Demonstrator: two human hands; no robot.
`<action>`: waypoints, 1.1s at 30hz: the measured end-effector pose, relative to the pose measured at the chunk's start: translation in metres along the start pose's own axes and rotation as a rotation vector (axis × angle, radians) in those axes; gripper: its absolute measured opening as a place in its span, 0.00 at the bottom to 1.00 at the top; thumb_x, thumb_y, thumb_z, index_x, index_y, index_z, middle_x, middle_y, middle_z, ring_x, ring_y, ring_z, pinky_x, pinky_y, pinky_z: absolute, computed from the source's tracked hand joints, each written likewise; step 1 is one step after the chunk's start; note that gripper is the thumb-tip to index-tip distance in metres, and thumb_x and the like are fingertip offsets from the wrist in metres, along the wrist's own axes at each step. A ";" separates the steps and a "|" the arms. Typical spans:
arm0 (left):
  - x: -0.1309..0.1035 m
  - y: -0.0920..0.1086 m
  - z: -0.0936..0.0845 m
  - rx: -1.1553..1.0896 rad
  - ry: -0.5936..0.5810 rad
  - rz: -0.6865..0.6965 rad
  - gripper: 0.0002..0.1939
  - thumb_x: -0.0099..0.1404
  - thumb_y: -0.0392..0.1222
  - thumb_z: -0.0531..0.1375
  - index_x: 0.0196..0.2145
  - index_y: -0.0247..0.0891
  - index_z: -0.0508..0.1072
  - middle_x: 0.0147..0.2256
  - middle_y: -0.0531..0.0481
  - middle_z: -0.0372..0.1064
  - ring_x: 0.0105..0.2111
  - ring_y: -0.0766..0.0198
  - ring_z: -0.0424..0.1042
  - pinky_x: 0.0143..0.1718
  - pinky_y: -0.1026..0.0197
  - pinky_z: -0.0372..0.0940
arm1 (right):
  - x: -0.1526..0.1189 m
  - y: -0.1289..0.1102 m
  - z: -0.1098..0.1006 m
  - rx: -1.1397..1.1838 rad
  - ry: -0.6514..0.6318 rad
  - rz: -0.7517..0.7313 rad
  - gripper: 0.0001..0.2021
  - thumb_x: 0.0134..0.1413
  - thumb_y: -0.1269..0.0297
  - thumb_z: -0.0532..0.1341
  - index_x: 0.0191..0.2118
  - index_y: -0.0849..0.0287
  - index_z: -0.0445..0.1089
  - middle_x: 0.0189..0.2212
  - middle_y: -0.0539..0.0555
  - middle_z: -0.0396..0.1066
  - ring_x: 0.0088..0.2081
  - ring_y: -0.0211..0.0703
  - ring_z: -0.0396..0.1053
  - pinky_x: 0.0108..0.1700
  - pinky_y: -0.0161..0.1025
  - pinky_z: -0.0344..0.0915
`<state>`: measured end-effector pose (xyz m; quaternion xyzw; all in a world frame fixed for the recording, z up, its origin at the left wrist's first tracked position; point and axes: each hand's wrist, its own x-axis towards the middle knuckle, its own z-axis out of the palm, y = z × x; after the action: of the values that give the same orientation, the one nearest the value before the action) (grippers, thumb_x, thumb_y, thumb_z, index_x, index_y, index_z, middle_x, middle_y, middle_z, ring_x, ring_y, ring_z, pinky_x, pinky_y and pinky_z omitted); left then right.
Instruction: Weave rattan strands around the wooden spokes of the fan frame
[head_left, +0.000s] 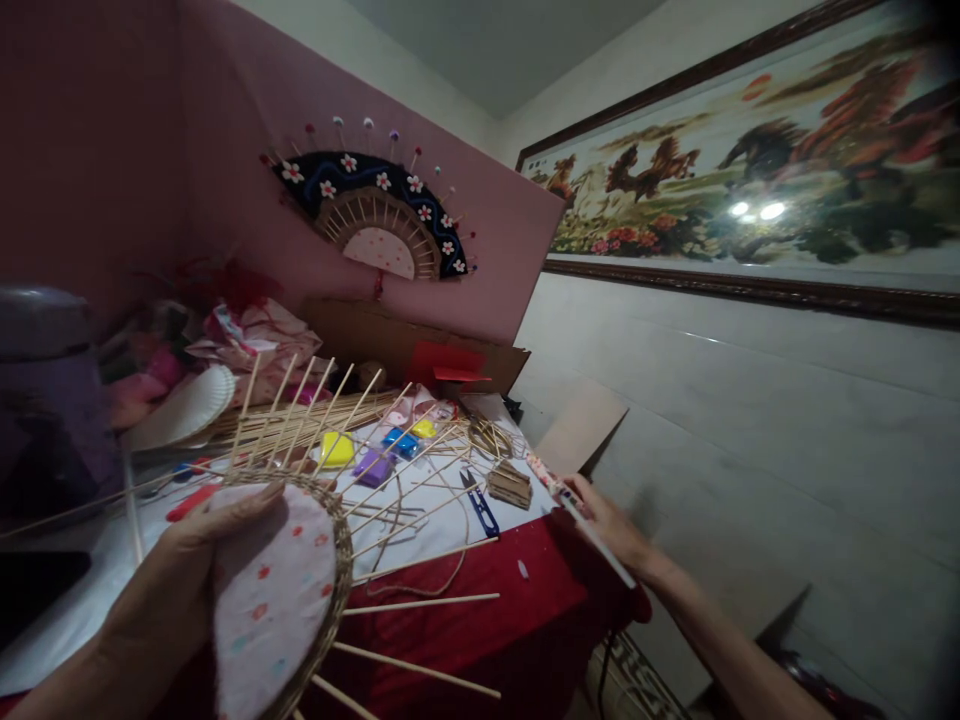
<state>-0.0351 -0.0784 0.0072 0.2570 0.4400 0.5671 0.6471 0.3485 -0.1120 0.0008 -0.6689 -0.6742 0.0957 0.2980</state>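
Observation:
My left hand (180, 560) grips an unfinished fan (281, 590) by its half-round base, thumb on top of the white cloth with small red and blue flowers. Twine rims the curved edge of that base, and thin wooden sticks fan out from it over the table. At the table's right edge, my right hand (600, 515) is closed around a thin flat piece (559, 490) seen almost edge-on; part of it has a flowery pattern. Between the hands lie blue thread snips (478, 505) and a small stack of corrugated cardboard (509, 485).
Yellow (337, 450), purple (373, 466) and blue (401, 442) packets lie behind the sticks. A bundle of sticks (300, 420) rests farther back. A finished fan (375, 210) hangs on a pink board. Red cloth (480, 620) covers the table's front; a wall stands right.

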 end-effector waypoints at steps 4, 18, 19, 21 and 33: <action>0.000 0.000 0.000 0.008 -0.008 -0.015 0.07 0.45 0.27 0.61 0.26 0.30 0.74 0.20 0.39 0.74 0.18 0.53 0.73 0.19 0.55 0.70 | 0.002 0.022 0.018 -0.246 -0.102 0.008 0.15 0.55 0.68 0.50 0.48 0.59 0.61 0.44 0.58 0.68 0.42 0.47 0.67 0.43 0.40 0.60; -0.003 -0.002 -0.002 -0.018 0.003 0.040 0.06 0.43 0.29 0.63 0.24 0.32 0.73 0.20 0.45 0.73 0.18 0.57 0.71 0.18 0.58 0.68 | -0.015 -0.094 0.017 0.032 0.240 -0.220 0.09 0.57 0.62 0.54 0.30 0.58 0.69 0.27 0.52 0.71 0.30 0.42 0.67 0.34 0.37 0.61; -0.003 -0.002 -0.002 -0.021 0.009 0.042 0.07 0.42 0.29 0.63 0.23 0.32 0.73 0.20 0.45 0.73 0.18 0.57 0.71 0.18 0.58 0.68 | -0.022 -0.109 0.022 0.101 0.207 -0.266 0.10 0.58 0.61 0.54 0.30 0.58 0.69 0.25 0.51 0.70 0.28 0.40 0.67 0.32 0.36 0.60; -0.003 -0.002 -0.003 -0.024 -0.004 0.052 0.07 0.42 0.29 0.64 0.24 0.32 0.73 0.20 0.45 0.73 0.18 0.58 0.71 0.18 0.59 0.68 | -0.030 -0.132 0.034 0.154 0.132 -0.337 0.12 0.59 0.62 0.52 0.29 0.59 0.69 0.22 0.50 0.68 0.26 0.39 0.65 0.31 0.35 0.59; -0.001 -0.001 -0.004 -0.084 -0.025 0.118 0.07 0.42 0.27 0.63 0.23 0.33 0.72 0.20 0.47 0.73 0.17 0.60 0.70 0.17 0.62 0.67 | -0.017 -0.165 0.077 -0.006 0.295 -0.442 0.04 0.55 0.68 0.56 0.30 0.59 0.66 0.31 0.54 0.68 0.36 0.46 0.61 0.40 0.43 0.54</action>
<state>-0.0376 -0.0797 0.0048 0.2622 0.3918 0.6192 0.6280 0.1672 -0.1221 0.0210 -0.5131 -0.7534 -0.0723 0.4048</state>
